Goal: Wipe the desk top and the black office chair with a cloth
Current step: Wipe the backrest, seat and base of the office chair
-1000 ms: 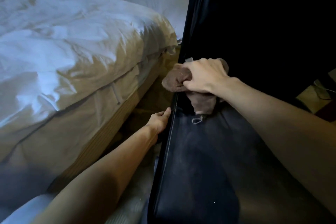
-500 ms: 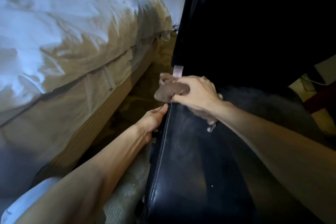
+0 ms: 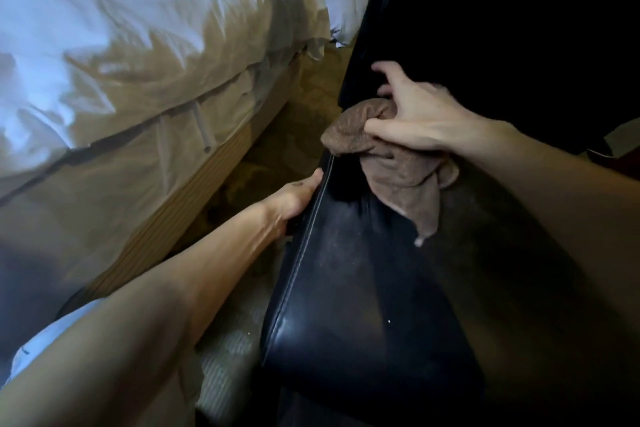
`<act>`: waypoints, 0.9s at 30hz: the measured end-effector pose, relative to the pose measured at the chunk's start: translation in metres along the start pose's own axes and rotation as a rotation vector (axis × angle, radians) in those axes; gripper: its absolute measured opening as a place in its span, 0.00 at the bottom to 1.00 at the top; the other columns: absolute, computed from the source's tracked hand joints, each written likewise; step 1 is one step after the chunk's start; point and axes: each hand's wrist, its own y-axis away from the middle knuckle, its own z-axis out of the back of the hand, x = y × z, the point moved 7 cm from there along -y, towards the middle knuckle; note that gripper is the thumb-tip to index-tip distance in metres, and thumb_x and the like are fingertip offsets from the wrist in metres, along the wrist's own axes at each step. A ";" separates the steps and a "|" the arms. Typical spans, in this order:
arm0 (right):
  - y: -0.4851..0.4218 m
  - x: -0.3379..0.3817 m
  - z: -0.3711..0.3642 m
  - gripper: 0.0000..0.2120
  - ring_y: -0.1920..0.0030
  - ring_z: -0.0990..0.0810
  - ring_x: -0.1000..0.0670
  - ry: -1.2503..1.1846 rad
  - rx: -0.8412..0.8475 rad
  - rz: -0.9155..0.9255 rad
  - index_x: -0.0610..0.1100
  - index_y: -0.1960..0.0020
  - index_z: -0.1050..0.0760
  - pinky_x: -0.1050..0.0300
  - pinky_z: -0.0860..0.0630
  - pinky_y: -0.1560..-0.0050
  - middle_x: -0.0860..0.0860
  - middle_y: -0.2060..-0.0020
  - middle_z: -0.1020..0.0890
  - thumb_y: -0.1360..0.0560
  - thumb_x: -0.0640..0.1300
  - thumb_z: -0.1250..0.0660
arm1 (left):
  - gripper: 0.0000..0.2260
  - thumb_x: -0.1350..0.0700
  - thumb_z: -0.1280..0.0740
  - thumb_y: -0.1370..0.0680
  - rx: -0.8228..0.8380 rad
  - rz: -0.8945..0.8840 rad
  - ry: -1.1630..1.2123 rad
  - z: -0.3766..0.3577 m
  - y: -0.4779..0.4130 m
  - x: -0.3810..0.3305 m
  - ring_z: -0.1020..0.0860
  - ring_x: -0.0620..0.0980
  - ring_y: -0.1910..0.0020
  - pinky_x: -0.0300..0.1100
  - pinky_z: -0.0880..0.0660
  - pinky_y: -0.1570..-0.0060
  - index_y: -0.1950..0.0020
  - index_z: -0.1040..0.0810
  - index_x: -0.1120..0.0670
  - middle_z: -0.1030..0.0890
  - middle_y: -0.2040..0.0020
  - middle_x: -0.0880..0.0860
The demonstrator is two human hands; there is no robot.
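Note:
The black office chair fills the right half of the view, its leather seat [image 3: 346,288] dusty and its backrest [image 3: 485,28] dark behind it. My right hand [image 3: 415,118] holds a bunched brown cloth [image 3: 363,128] at the seat's back left corner, thumb pinching it and fingers spread against the backrest. A tail of the cloth hangs down onto the seat. My left hand [image 3: 294,198] grips the seat's left edge from the side, its fingers hidden under the seat.
A bed with a white duvet [image 3: 138,28] and a wooden base [image 3: 194,204] stands close on the left. A narrow strip of patterned carpet [image 3: 277,149] runs between bed and chair.
My right hand has loosened, its fingers now spread up against the backrest, and more cloth hangs below it. The view has shifted closer. My left hand keeps its hold on the seat edge.

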 end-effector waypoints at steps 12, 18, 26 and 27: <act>-0.011 -0.032 -0.084 0.29 0.30 0.30 0.40 0.023 -0.127 -0.110 0.60 0.31 0.31 0.36 0.34 0.30 0.48 0.34 0.24 0.28 0.65 0.51 | 0.21 0.41 0.43 0.16 0.424 0.048 0.063 0.011 -0.005 0.002 0.19 0.56 0.37 0.54 0.18 0.47 0.23 0.34 0.40 0.18 0.34 0.54; 0.019 0.006 -0.079 0.30 0.37 0.25 0.41 0.095 -0.171 0.061 0.55 0.33 0.23 0.44 0.30 0.36 0.49 0.39 0.19 0.30 0.62 0.45 | 0.19 0.54 0.42 0.13 0.295 -0.106 0.083 0.011 -0.005 0.005 0.24 0.46 0.62 0.38 0.25 0.76 0.25 0.35 0.36 0.19 0.41 0.55; 0.091 0.072 -0.072 0.21 0.49 0.20 0.48 -0.002 -0.085 0.562 0.50 0.44 0.16 0.49 0.27 0.47 0.53 0.51 0.16 0.32 0.57 0.36 | 0.17 0.56 0.41 0.14 0.303 -0.221 -0.022 0.020 0.006 -0.010 0.18 0.45 0.57 0.37 0.23 0.66 0.27 0.29 0.41 0.17 0.49 0.50; 0.083 0.071 -0.061 0.23 0.50 0.19 0.47 -0.022 -0.107 0.543 0.49 0.43 0.16 0.49 0.25 0.47 0.52 0.50 0.16 0.31 0.57 0.37 | 0.13 0.56 0.41 0.14 0.283 -0.192 0.029 0.021 0.005 -0.009 0.18 0.47 0.60 0.38 0.22 0.67 0.35 0.22 0.44 0.17 0.52 0.52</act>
